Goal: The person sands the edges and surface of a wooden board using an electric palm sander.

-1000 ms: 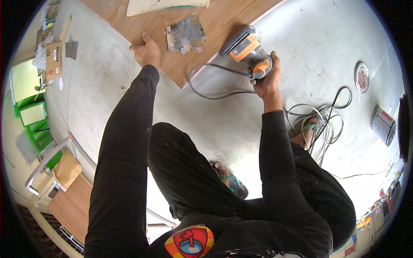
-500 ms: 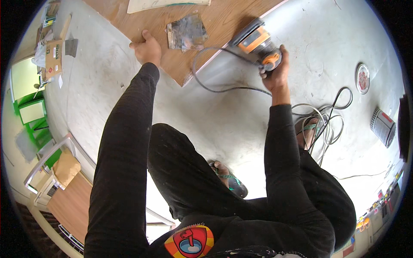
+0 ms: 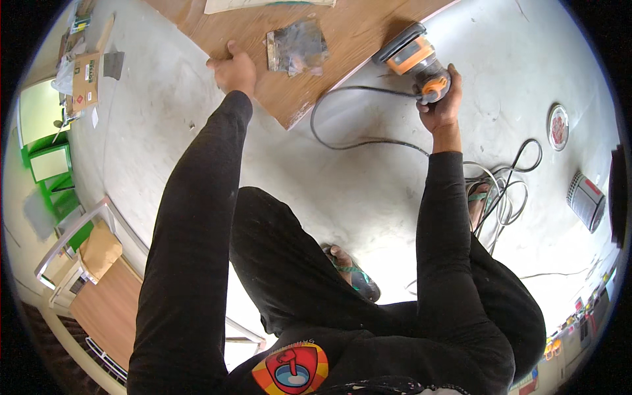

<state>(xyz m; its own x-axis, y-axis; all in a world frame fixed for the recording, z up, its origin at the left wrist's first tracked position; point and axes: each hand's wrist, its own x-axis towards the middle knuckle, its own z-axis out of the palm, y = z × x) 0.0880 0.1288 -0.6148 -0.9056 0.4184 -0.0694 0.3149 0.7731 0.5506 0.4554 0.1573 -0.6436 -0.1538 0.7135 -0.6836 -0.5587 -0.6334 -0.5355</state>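
Observation:
My right hand (image 3: 442, 105) is wrapped round the rear body of an orange and black electric sander (image 3: 409, 55). The sander is tilted on its side, its flat pad against the right edge of a brown wooden board (image 3: 349, 41). My left hand (image 3: 236, 71) grips the board's left edge, thumb up on the top face; the fingers underneath are partly hidden. Beside that hand, a worn dark grey square sheet (image 3: 296, 47) lies on the board. The sander's black cord (image 3: 322, 135) loops below the board's near corner.
Coiled cable (image 3: 503, 191) lies around my right foot. A round lid (image 3: 557, 127) and a tin can (image 3: 585, 202) are on the floor to the right. A chair (image 3: 105, 309) stands at lower left, a cardboard box (image 3: 85, 82) at far left. A pale sheet (image 3: 263, 4) sits on the board.
The sander and my right hand have shifted a little to the right along with the cord. The board and my left hand also appear slightly farther right; both grips are kept.

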